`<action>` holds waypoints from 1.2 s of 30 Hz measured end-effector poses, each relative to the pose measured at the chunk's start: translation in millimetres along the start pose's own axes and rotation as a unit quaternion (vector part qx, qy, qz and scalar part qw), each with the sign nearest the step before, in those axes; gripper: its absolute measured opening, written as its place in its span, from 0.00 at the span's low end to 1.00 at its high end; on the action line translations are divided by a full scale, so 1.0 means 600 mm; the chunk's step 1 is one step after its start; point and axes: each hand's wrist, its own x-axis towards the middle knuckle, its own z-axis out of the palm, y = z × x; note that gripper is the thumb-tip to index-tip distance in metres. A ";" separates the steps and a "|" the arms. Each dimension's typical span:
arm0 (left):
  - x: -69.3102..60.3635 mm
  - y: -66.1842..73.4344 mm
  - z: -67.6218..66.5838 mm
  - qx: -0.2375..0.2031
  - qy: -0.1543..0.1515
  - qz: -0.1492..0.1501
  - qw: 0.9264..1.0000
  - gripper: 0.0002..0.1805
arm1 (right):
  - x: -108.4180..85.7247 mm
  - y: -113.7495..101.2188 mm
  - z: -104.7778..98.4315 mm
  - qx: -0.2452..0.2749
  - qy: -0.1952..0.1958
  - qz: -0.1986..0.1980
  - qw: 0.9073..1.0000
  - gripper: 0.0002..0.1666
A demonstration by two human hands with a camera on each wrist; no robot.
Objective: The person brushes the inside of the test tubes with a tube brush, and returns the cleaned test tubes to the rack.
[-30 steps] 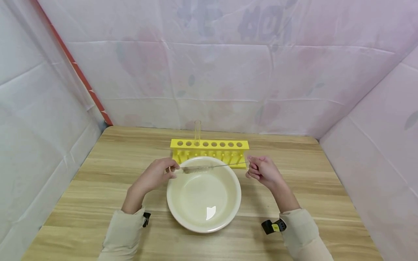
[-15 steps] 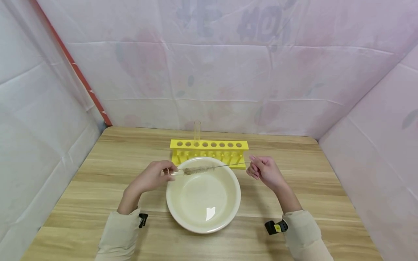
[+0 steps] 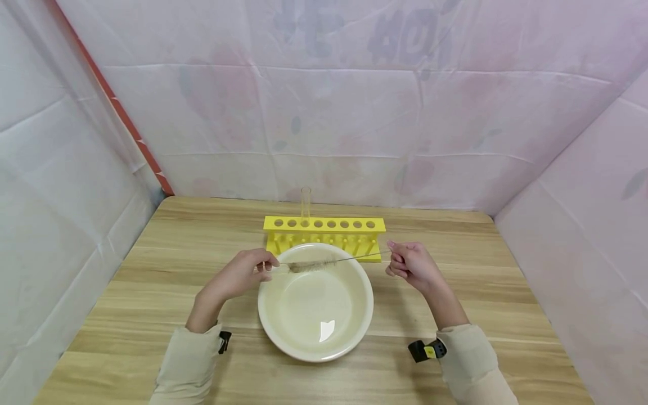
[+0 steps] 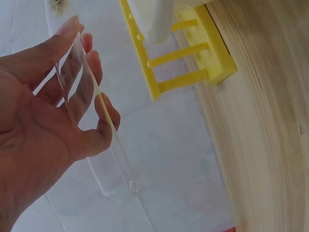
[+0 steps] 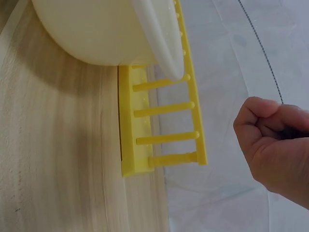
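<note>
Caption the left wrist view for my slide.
Left grip holding a clear test tube, brush bristles at frame top, yellow rack nearby.

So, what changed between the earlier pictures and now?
The right hand and the brown-bristled wire brush have shifted slightly rightward. Nothing was let go: the left hand still holds the clear round-ended tube. The yellow holed rack and round cream basin stayed put.

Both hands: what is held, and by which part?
The left hand holds a test tube by its sides; the right hand, a test-tube brush by its wire.
</note>
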 end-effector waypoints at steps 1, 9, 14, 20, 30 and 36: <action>0.000 0.000 0.001 0.001 0.002 -0.001 1.000 0.09 | 0.000 -0.001 0.000 0.006 0.001 0.009 1.000 0.28; -0.002 -0.004 0.002 -0.004 0.029 0.000 1.000 0.10 | -0.002 0.006 -0.004 -0.023 -0.005 -0.053 0.998 0.28; -0.006 -0.011 0.000 -0.015 0.028 0.006 0.999 0.10 | -0.003 0.020 -0.011 -0.072 -0.023 -0.140 0.987 0.28; -0.006 -0.011 0.003 -0.007 0.032 0.001 0.999 0.10 | -0.004 0.021 -0.012 -0.064 -0.016 -0.128 0.990 0.27; -0.005 -0.004 0.003 0.010 0.035 -0.026 0.999 0.09 | -0.007 0.001 -0.011 0.030 0.001 0.011 0.999 0.28; -0.011 -0.012 0.001 -0.004 0.035 0.004 0.999 0.10 | -0.009 0.005 -0.012 0.007 -0.006 -0.020 1.000 0.26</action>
